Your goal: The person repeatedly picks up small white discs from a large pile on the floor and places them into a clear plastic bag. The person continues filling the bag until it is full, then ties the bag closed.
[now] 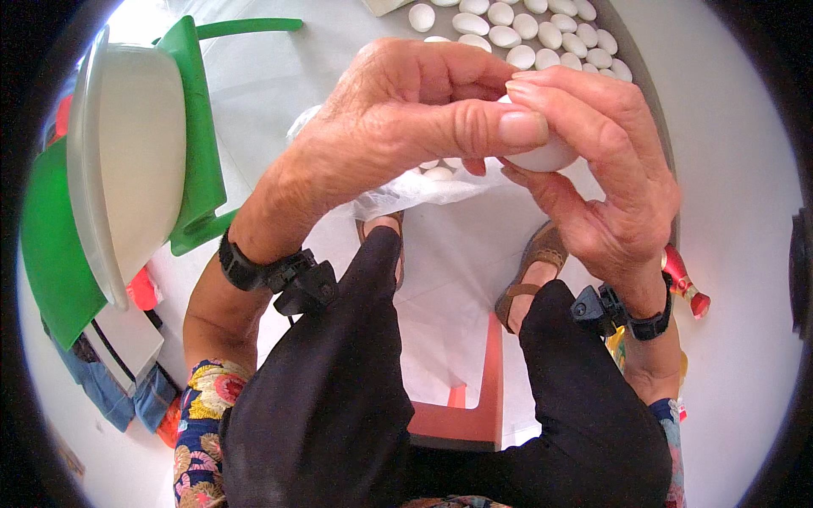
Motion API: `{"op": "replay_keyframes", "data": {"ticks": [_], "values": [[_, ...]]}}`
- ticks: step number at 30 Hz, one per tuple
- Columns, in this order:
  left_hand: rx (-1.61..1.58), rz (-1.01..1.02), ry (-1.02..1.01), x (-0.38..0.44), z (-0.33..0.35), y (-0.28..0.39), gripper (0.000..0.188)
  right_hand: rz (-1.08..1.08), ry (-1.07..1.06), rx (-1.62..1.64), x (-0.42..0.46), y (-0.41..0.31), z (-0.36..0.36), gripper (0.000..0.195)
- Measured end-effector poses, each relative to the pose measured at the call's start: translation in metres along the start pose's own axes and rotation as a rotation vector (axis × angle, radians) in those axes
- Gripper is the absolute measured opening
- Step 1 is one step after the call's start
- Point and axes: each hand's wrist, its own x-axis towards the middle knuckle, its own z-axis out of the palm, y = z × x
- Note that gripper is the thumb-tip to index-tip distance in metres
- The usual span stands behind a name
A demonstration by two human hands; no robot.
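Note:
My left hand (413, 108) and my right hand (606, 146) meet in front of me around one white egg (546, 157). The left thumb lies across its near side. Right fingers curve over the top, and the right thumb is underneath. My fingers hide much of the shell. Lower down, partly behind my hands, a thin translucent plastic bag (406, 198) holds more white eggs (438, 173). Farther ahead, many loose white eggs (505, 36) lie side by side on a grey surface.
On my left, a large whitish plastic basin (136, 146) rests on a green plastic chair (197, 127). Between my legs shows part of a red plastic stool or chair (457, 419). A red-and-gold object (683, 279) is beside my right wrist, near a white wall (730, 190).

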Motion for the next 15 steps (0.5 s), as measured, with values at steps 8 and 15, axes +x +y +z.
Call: {"op": "replay_keyframes", "data": {"ticks": [8, 15], "values": [[0.028, -0.003, 0.074, -0.010, -0.008, -0.003, 0.047, 0.030, -0.016, -0.156, 0.002, -0.005, 0.011, 0.060], [0.169, -0.064, 0.272, -0.033, -0.033, -0.018, 0.045, 0.576, -0.036, -0.022, -0.008, -0.006, 0.013, 0.046]]}}
